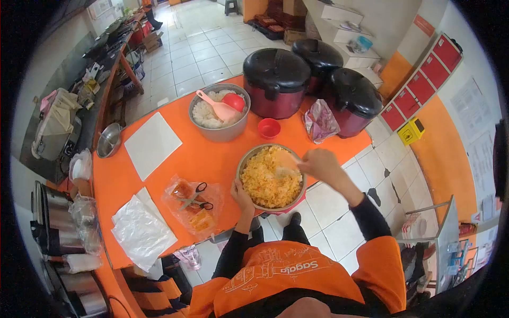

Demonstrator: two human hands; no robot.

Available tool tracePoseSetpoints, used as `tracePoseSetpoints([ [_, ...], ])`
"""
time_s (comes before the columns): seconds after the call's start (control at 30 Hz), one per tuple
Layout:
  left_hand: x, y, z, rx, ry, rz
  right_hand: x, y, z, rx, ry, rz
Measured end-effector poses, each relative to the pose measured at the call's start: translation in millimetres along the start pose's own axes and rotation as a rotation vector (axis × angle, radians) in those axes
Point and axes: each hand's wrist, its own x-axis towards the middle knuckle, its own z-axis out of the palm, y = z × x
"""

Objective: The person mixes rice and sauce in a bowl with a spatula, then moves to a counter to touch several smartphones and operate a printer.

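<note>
My left hand [242,199] grips the left side of a round metal pot [244,161] at the table's front edge. The pot is full of orange-yellow rice [268,183]. My right hand [321,166] is closed on the handle of a pale pink rice paddle [287,159], somewhat blurred, whose blade reaches into the rice. Beyond it stands a small red bowl [269,128]. Farther back, a grey pot [233,130] holds white rice, with a pink paddle [214,107] and a red scoop [233,102] lying on top.
Several lidded rice cookers [276,85] stand at the back right, beside a crumpled wrapper [321,122]. On the left lie scissors [196,197] on plastic packets, a plastic bag [143,228], a white board [152,146] and a metal bowl [110,140]. The orange table [207,159] ends near my body.
</note>
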Motion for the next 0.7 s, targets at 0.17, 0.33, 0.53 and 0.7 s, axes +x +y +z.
tracePoseSetpoints([
  [0.17,7,-16,-10,0.143,0.005,0.071,30,40,10,0.033,0.047,-0.002],
  [0.33,7,-18,-9,0.120,0.040,0.077,75,47,32,0.069,0.035,-0.163],
  [0.53,-3,-3,1,0.131,0.055,0.111,97,-14,56,-0.057,-0.104,-0.549],
  [0.7,1,-12,-3,0.284,0.070,0.117,30,-43,71,-0.276,-0.027,-0.628],
])
